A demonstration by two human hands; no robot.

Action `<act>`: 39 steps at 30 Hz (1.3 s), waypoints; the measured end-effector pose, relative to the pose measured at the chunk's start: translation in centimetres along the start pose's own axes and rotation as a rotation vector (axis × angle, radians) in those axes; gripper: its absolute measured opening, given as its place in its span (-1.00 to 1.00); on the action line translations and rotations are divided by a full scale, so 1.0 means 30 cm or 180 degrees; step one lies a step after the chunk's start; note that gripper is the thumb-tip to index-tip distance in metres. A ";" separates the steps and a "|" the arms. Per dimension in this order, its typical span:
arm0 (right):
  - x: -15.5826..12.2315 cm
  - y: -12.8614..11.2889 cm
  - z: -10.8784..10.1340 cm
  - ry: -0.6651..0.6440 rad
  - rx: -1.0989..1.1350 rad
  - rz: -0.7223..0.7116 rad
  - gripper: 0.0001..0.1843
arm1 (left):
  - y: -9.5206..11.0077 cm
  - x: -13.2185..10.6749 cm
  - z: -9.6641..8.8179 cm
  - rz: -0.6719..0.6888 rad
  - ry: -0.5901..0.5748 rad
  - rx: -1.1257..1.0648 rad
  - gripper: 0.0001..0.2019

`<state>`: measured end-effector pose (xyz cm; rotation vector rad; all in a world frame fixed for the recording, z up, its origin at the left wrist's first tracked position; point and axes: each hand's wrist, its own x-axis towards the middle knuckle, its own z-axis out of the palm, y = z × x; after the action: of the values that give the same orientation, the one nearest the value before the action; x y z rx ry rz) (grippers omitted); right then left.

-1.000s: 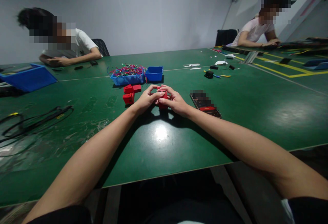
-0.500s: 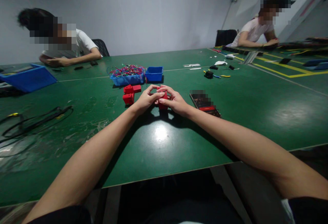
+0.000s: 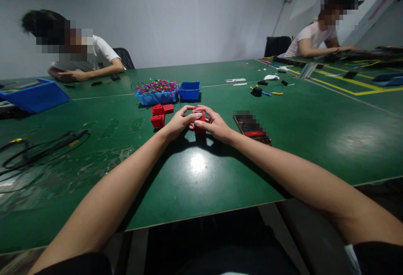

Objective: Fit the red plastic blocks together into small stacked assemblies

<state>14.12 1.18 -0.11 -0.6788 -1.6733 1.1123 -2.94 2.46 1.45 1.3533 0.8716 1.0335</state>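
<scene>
Both of my hands meet around a small red block-shaped part (image 3: 200, 129), held just above the green table (image 3: 195, 191). My left hand (image 3: 181, 123) grips it from the left, with its thumb on the upper face. From the right, my right hand (image 3: 217, 124) closes on the same part, its thumb across the front. The fingers hide much of the part, and its exact kind does not show. Left of my hands lie several similar red blocks (image 3: 158, 121) in a small group. A phone (image 3: 252, 127) with a lit screen lies to the right.
Behind my hands stand a blue bin (image 3: 157, 98) heaped with coloured wires and a smaller blue bin (image 3: 189, 92). Pliers (image 3: 276, 93) lie back right, a black cable (image 3: 40, 149) at left. A tilted blue tray (image 3: 37, 96) sits far left. Two people sit across the table.
My hands stay in nearly the same place, with slight finger shifts on the red part. The person at right has stretched a forearm further right over the table.
</scene>
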 end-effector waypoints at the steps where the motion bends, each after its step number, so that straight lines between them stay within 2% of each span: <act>1: 0.000 0.000 0.000 -0.0009 0.0022 -0.0001 -0.51 | -0.001 0.001 0.001 -0.0003 0.0022 -0.0017 -0.47; 8: 0.000 -0.007 -0.010 -0.0001 -0.0220 -0.0077 -0.52 | -0.004 0.001 0.007 0.0121 0.0080 -0.0102 -0.49; 13: 0.002 0.002 -0.002 -0.0043 0.0024 -0.0026 -0.46 | -0.020 0.007 0.006 0.0081 0.0185 -0.0095 -0.47; 15: -0.001 0.007 0.003 -0.0073 0.0040 0.0016 -0.37 | -0.026 0.011 0.004 0.0031 0.0191 -0.0083 -0.46; 19: -0.007 0.014 0.003 -0.0273 -0.0134 -0.0017 0.00 | -0.021 0.013 0.004 -0.0092 0.0289 0.0079 -0.47; 21: -0.008 0.016 0.001 -0.0266 -0.0256 -0.0087 0.10 | -0.013 0.012 0.007 -0.0224 0.0376 0.0163 -0.49; 26: -0.010 0.016 0.000 -0.0194 -0.0413 0.0050 0.08 | 0.000 0.013 0.016 -0.0516 0.0715 0.0105 -0.57; 31: -0.012 0.009 0.002 -0.0190 -0.0428 0.0060 0.08 | 0.002 0.014 0.014 -0.0590 0.0723 0.0053 -0.54; 34: -0.014 0.006 0.004 -0.0186 -0.0528 -0.0050 0.05 | -0.005 0.009 0.008 -0.0497 0.0562 0.0111 -0.46; 39: -0.022 0.012 0.009 -0.0173 -0.0741 -0.0121 -0.03 | -0.011 -0.008 -0.007 -0.0083 0.0236 0.0339 -0.36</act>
<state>14.09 0.68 -0.73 -0.7655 -1.8733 0.9245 -3.19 2.33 1.08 1.3959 1.0089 1.0347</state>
